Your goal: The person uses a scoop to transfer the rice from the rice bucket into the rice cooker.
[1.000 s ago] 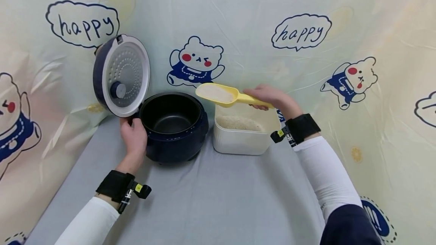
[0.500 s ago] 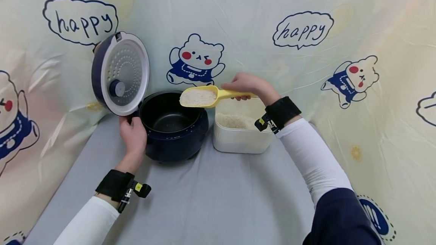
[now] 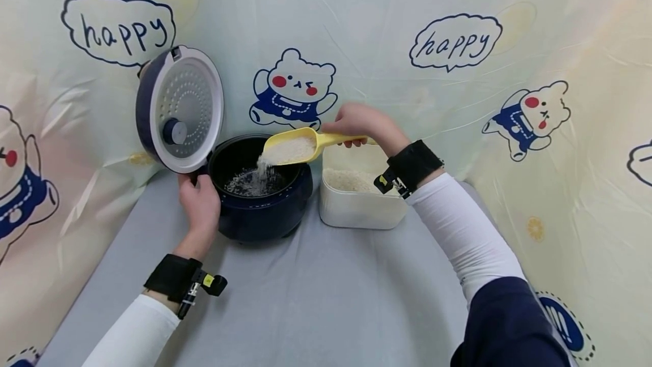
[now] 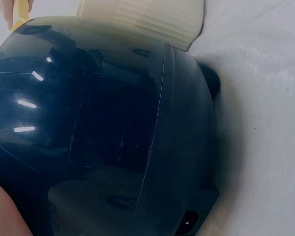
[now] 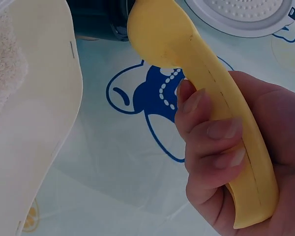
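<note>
My right hand (image 3: 364,123) grips the handle of a yellow scoop (image 3: 318,139), fingers curled round it in the right wrist view. The scoop is tilted over the rice cooker (image 3: 262,217), and white rice (image 3: 287,150) falls from its lip into the dark inner pot (image 3: 229,157). Some grains lie on the pot's bottom. At the cooker's left side, below its raised lid (image 3: 191,106), my left hand (image 3: 200,208) touches the body; its fingertips are hidden. The left wrist view shows mostly the glossy dark blue cooker wall (image 4: 103,118) and a bit of that hand.
A cream-coloured bin (image 3: 361,211) partly filled with rice stands just right of the cooker. Both rest on a grey cloth-covered table (image 3: 326,299). Behind them hangs a printed curtain (image 3: 367,33) with bears and the word "happy".
My right hand has moved left, carrying the scoop from above the bin to above the cooker. The scoop has tipped and rice now pours out. My left hand has stayed in place.
</note>
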A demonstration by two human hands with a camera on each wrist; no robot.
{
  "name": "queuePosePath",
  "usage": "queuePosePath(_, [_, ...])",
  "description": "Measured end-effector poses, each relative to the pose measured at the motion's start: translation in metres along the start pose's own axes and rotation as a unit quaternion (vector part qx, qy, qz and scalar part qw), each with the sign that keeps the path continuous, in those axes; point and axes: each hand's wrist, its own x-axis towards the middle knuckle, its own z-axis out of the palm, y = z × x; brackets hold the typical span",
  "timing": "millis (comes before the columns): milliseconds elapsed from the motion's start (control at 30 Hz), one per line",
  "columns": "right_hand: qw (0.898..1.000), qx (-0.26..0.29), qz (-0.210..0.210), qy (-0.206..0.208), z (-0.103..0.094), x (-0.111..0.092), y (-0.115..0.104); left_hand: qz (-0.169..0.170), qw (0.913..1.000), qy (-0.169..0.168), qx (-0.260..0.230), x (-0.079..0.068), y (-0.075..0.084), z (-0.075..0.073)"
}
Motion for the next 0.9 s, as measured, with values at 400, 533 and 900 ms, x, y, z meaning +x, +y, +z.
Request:
queuePosePath(400, [0.999, -0.04, -0.005, 0.033, 0.006, -0.002, -0.013, 0.014, 0.9999, 0.009, 0.004, 0.0, -0.001, 0.0])
queuePosePath(533, [0.998, -0.055, -0.005, 0.039, 0.007, 0.0, -0.018, 0.013, 0.9999, 0.006, 0.006, 0.0, -0.001, 0.0])
queuePosePath(900, [0.993, -0.091, -0.023, 0.073, 0.012, -0.007, -0.036, 0.022, 0.9996, 0.016, 0.009, 0.0, 0.0, 0.001])
